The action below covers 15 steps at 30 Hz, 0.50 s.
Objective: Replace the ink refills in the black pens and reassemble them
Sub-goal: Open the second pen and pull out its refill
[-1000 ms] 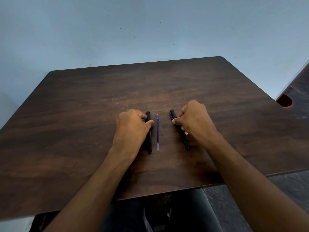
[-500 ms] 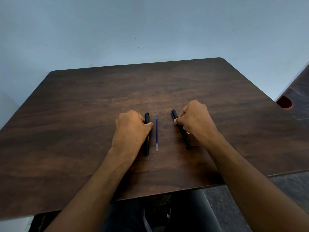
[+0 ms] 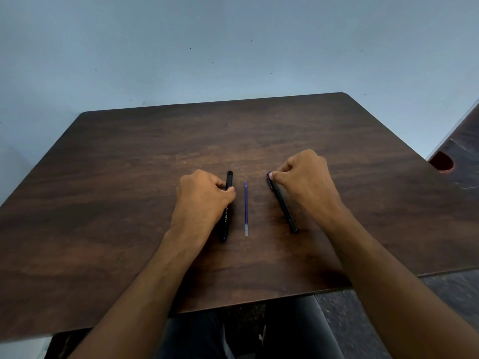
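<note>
Two black pens lie on a dark wooden table [image 3: 129, 203]. My left hand [image 3: 202, 200] is curled over the left black pen [image 3: 227, 218], thumb and fingers pinching its upper part; white lettering shows on its barrel. My right hand [image 3: 305, 182] pinches the far end of the right black pen [image 3: 283, 208], which lies slanted, its near tip on the table. Between them a thin blue ink refill [image 3: 246, 208] lies straight on the table, touched by neither hand.
A pale blue wall rises behind the table's far edge. A second dark desk [image 3: 464, 156] with a red cut-out stands at the right. My legs show under the near edge, above a dark speckled floor.
Both hands stay on their pens. The right hand has slid a little toward the right pen's far end. The refill has not moved.
</note>
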Motion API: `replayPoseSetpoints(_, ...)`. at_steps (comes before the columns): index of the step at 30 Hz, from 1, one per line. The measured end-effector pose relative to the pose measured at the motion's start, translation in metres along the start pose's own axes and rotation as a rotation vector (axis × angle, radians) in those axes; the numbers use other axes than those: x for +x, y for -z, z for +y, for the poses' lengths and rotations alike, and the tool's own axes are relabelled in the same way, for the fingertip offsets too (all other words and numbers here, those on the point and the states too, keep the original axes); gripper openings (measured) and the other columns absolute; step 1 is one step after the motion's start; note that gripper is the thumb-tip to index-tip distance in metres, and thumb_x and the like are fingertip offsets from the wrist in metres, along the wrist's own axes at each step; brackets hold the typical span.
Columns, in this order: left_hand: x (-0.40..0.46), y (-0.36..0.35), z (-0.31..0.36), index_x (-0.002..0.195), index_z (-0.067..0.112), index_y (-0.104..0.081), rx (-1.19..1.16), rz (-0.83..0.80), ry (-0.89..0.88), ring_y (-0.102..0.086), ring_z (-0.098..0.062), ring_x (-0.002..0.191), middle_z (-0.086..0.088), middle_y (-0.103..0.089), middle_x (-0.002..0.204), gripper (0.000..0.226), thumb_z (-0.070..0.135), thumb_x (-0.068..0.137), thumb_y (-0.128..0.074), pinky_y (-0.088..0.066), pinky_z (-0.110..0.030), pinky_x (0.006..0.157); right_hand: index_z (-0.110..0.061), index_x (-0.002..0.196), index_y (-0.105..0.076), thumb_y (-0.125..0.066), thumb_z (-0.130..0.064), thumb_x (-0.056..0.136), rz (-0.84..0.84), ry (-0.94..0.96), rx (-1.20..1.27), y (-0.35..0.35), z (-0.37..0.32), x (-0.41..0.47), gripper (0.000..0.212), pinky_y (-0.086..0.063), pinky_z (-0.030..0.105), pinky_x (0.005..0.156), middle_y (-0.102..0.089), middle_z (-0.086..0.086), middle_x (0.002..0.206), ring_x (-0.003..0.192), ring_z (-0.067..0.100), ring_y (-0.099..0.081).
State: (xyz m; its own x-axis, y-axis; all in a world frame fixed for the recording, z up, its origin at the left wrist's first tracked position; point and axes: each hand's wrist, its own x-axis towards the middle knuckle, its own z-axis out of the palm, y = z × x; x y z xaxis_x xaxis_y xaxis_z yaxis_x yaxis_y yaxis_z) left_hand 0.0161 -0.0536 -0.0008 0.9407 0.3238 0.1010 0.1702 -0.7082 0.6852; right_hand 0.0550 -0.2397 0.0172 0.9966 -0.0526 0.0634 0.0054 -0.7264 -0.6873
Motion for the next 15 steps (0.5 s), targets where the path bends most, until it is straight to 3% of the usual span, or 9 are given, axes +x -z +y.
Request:
replayPoseSetpoints(2,0.000,0.001,0.001,0.086,0.025,-0.080,-0.120,-0.007,0.014,-0.065,-0.002,0.047,0.009,-0.071,0.058,0.009,0.032,0.080,-0.082,-0.050,-0.013,0.043,-0.016,0.073,-0.076,-0.077,-0.026,0.090,-0.018,0.068,0.120,-0.003,-0.005,-0.003,0.019,-0.050,0.010,0.047,-0.075,0.000,0.071,0.053,0.000,-0.066)
replayPoseSetpoints(4,0.000,0.004,0.002,0.081,0.027,-0.078,-0.241,-0.016,0.008,-0.066,-0.003,0.044,0.011,-0.070,0.053,0.006,0.031,0.079,-0.082,-0.049,-0.014,0.042,-0.011,0.076,-0.077,-0.077,-0.024,0.090,-0.142,0.034,0.330,-0.008,-0.011,-0.006,0.020,-0.057,0.021,0.051,-0.077,0.009,0.072,0.054,0.010,-0.067)
replayPoseSetpoints(9,0.003,0.013,0.005,0.090,0.018,-0.079,-0.525,-0.071,-0.005,-0.073,-0.014,0.058,-0.001,-0.077,0.067,0.009,0.023,0.083,-0.081,-0.062,-0.030,0.060,0.001,0.096,-0.076,-0.068,-0.020,0.097,-0.441,-0.081,0.647,-0.017,-0.020,-0.015,0.022,-0.065,0.039,0.073,-0.079,0.017,0.090,0.078,0.027,-0.077)
replayPoseSetpoints(15,-0.001,0.014,0.002,0.097,0.009,-0.077,-0.786,-0.113,0.033,-0.076,-0.016,0.068,-0.006,-0.078,0.076,0.016,0.016,0.083,-0.080,-0.060,-0.025,0.061,0.005,0.111,-0.072,-0.060,-0.010,0.101,-0.586,-0.071,0.894,-0.018,-0.018,-0.016,0.022,-0.063,0.050,0.082,-0.077,0.025,0.103,0.093,0.039,-0.076)
